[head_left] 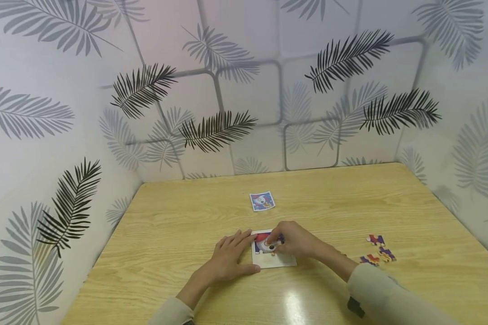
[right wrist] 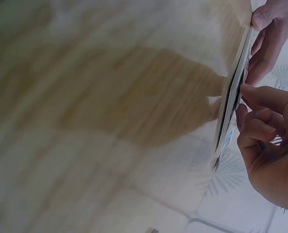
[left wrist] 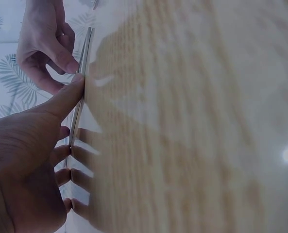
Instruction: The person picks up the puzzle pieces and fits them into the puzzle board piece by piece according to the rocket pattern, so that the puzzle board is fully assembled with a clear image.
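Observation:
A square jigsaw puzzle board (head_left: 274,261) lies on the table, its upper part filled with a red, white and purple picture and its lower part bare and pale. My left hand (head_left: 229,257) rests at the board's left side, fingers stretched toward the upper corner and the thumb at the lower corner. Over the picture's right side, my right hand (head_left: 294,239) has its thumb and bent fingers pinching a puzzle piece at the board's surface. That piece is mostly hidden by the fingers. From the right wrist, the thumb and fingertip (right wrist: 245,91) meet the board's face.
Several loose puzzle pieces (head_left: 376,240) lie to the right, beyond my right forearm. A small picture card (head_left: 262,201) with a similar design sits behind the board. The wooden table (head_left: 179,216) meets a leaf-patterned wall covering (head_left: 252,104) at the back and sides.

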A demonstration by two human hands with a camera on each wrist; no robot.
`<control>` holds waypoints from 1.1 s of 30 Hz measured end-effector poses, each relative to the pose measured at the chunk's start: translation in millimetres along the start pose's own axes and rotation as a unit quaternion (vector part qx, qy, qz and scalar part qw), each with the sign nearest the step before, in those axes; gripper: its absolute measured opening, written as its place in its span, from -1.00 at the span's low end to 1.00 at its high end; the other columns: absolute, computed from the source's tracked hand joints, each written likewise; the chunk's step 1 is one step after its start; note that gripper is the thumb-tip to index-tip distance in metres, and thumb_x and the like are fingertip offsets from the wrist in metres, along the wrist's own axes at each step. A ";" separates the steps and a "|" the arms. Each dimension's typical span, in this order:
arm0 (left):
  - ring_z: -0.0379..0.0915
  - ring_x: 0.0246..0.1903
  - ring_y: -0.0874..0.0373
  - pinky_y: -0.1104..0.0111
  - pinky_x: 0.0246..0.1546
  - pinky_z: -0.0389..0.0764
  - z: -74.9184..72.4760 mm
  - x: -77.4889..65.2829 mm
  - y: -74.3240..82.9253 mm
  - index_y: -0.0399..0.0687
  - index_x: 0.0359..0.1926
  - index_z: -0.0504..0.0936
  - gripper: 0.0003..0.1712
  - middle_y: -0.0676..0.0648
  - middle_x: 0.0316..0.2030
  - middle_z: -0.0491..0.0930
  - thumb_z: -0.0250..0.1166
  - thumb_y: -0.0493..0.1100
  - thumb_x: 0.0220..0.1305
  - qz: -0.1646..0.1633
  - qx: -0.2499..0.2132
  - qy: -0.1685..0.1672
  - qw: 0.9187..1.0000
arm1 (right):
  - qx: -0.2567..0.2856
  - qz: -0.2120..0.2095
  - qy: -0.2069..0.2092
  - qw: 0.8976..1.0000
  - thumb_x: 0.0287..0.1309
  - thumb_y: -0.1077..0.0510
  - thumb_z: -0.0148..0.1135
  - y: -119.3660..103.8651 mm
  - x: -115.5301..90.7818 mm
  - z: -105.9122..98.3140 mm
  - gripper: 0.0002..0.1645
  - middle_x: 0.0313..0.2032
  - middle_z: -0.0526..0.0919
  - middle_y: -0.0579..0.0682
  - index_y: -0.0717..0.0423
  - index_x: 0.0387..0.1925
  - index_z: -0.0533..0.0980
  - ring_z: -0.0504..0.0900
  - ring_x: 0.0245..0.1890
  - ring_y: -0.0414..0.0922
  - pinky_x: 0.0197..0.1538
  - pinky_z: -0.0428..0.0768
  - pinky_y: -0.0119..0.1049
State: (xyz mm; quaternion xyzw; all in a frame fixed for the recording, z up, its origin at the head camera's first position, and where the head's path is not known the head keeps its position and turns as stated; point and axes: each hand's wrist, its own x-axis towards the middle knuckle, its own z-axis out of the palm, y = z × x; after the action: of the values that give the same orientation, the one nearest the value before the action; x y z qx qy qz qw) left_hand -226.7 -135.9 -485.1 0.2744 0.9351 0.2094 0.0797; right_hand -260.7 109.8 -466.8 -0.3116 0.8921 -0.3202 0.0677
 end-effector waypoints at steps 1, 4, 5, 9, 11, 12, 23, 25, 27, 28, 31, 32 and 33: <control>-0.12 0.56 -0.17 -0.22 0.49 -0.13 0.1 0.1 -0.2 0.12 0.56 0.13 -0.01 -0.05 0.57 0.04 0.26 0.36 0.25 0.000 0.000 0.000 1.000 | -0.001 -0.002 0.002 1.000 -0.05 0.37 0.46 0.2 0.1 0.7 -0.76 -0.27 0.73 -0.03 0.15 -0.26 0.75 0.58 -0.23 -0.14 -0.14 0.55 -0.34; -0.11 0.56 -0.17 -0.21 0.50 -0.13 0.3 0.2 -0.7 0.12 0.55 0.13 -0.01 -0.05 0.57 0.04 0.26 0.36 0.25 0.001 0.001 0.000 1.000 | -0.003 -0.004 0.011 1.000 -0.08 0.40 0.45 0.5 0.2 2.5 -0.75 -0.31 0.70 -0.04 0.15 -0.28 0.75 0.56 -0.26 -0.14 -0.19 0.53 -0.37; -0.11 0.56 -0.17 -0.21 0.50 -0.13 0.6 0.3 -1.0 0.12 0.55 0.13 -0.01 -0.05 0.57 0.04 0.26 0.36 0.25 0.001 0.002 0.000 1.000 | -0.004 -0.003 0.014 1.000 -0.08 0.40 0.44 0.7 0.1 3.2 -0.74 -0.32 0.69 -0.05 0.15 -0.28 0.75 0.55 -0.27 -0.14 -0.20 0.52 -0.39; -0.12 0.56 -0.17 -0.21 0.50 -0.13 0.4 0.2 -1.1 0.12 0.55 0.13 -0.01 -0.04 0.57 0.04 0.26 0.37 0.25 0.002 -0.001 -0.002 1.000 | -0.003 0.009 0.021 1.000 -0.10 0.41 0.44 0.3 -0.8 3.8 -0.73 -0.35 0.64 -0.06 0.13 -0.29 0.75 0.52 -0.32 -0.14 -0.28 0.47 -0.43; -0.13 0.56 -0.17 -0.21 0.50 -0.14 0.3 0.0 -0.9 0.12 0.56 0.13 -0.01 -0.04 0.58 0.03 0.26 0.37 0.25 0.001 -0.003 -0.003 1.000 | -0.003 0.017 0.021 1.000 -0.09 0.39 0.45 0.1 -1.6 3.4 -0.74 -0.36 0.63 -0.07 0.11 -0.28 0.76 0.51 -0.34 -0.14 -0.32 0.44 -0.43; -0.13 0.56 -0.17 -0.21 0.50 -0.15 0.2 -0.1 -0.8 0.12 0.56 0.13 -0.01 -0.04 0.58 0.03 0.25 0.37 0.25 0.002 -0.004 -0.004 1.000 | -0.003 0.021 0.020 1.000 -0.09 0.38 0.46 -0.2 -2.0 3.0 -0.74 -0.36 0.62 -0.07 0.10 -0.28 0.76 0.50 -0.35 -0.14 -0.33 0.43 -0.43; -0.14 0.56 -0.17 -0.21 0.50 -0.16 -0.3 0.5 -0.5 0.11 0.56 0.12 -0.01 -0.05 0.58 0.02 0.26 0.36 0.25 0.002 -0.003 -0.005 1.000 | -0.003 0.025 0.004 1.000 -0.03 0.29 0.47 1.9 -10.5 -1.6 -0.65 -0.23 0.66 -0.09 -0.02 -0.14 0.76 0.53 -0.24 -0.14 -0.18 0.46 -0.36; -0.13 0.56 -0.17 -0.21 0.50 -0.15 -0.3 0.9 -0.4 0.11 0.56 0.13 -0.01 -0.05 0.58 0.03 0.26 0.36 0.25 0.003 -0.002 -0.004 1.000 | -0.002 0.017 0.008 1.000 0.00 0.28 0.45 4.3 -14.8 -3.5 -0.64 -0.21 0.67 -0.08 -0.01 -0.10 0.74 0.56 -0.20 -0.13 -0.13 0.49 -0.33; -0.12 0.56 -0.17 -0.21 0.50 -0.14 0.0 1.3 -0.6 0.11 0.56 0.13 -0.01 -0.05 0.57 0.04 0.26 0.36 0.25 0.003 0.000 -0.004 1.000 | 0.004 0.020 0.013 1.000 0.03 0.27 0.44 6.3 -19.4 -6.2 -0.65 -0.19 0.68 -0.08 0.01 -0.08 0.72 0.58 -0.15 -0.11 -0.08 0.52 -0.29; -0.12 0.56 -0.17 -0.20 0.50 -0.14 -0.1 1.3 -0.4 0.11 0.56 0.13 -0.02 -0.05 0.57 0.04 0.26 0.35 0.25 0.002 0.000 -0.005 1.000 | 0.010 0.024 0.015 1.000 0.04 0.27 0.44 7.1 -21.8 -8.3 -0.64 -0.17 0.68 -0.08 0.02 -0.07 0.71 0.59 -0.12 -0.10 -0.06 0.53 -0.27; -0.12 0.56 -0.17 -0.21 0.50 -0.14 -0.2 1.0 0.0 0.11 0.55 0.13 -0.02 -0.06 0.57 0.05 0.28 0.34 0.25 0.002 -0.003 -0.003 1.000 | 0.027 0.036 0.023 0.999 0.08 0.24 0.42 9.5 -29.1 -16.4 -0.64 -0.14 0.69 -0.07 0.04 -0.04 0.68 0.59 -0.07 -0.08 -0.06 0.53 -0.24; -0.12 0.56 -0.18 -0.22 0.49 -0.14 -0.1 0.8 0.1 0.11 0.56 0.13 -0.02 -0.06 0.57 0.04 0.28 0.33 0.25 0.004 -0.003 -0.003 1.000 | 0.029 0.036 0.026 0.999 0.09 0.24 0.41 10.7 -31.7 -19.6 -0.64 -0.14 0.69 -0.06 0.05 -0.02 0.66 0.59 -0.08 -0.08 -0.09 0.54 -0.26; -0.11 0.56 -0.18 -0.22 0.49 -0.14 -0.2 0.6 0.2 0.10 0.56 0.13 -0.02 -0.07 0.57 0.05 0.28 0.32 0.25 0.004 -0.003 -0.002 1.000 | 0.033 0.034 0.029 0.998 0.10 0.24 0.40 12.3 -34.3 -22.7 -0.63 -0.15 0.70 -0.04 0.06 0.00 0.65 0.58 -0.12 -0.08 -0.14 0.53 -0.30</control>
State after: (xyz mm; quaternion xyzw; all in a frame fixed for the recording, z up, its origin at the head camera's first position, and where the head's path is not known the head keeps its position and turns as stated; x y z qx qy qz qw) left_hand -227.1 -135.5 -484.9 0.2785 0.9331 0.2121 0.0819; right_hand -247.0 149.7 -459.2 -0.2695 0.8928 -0.3554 0.0631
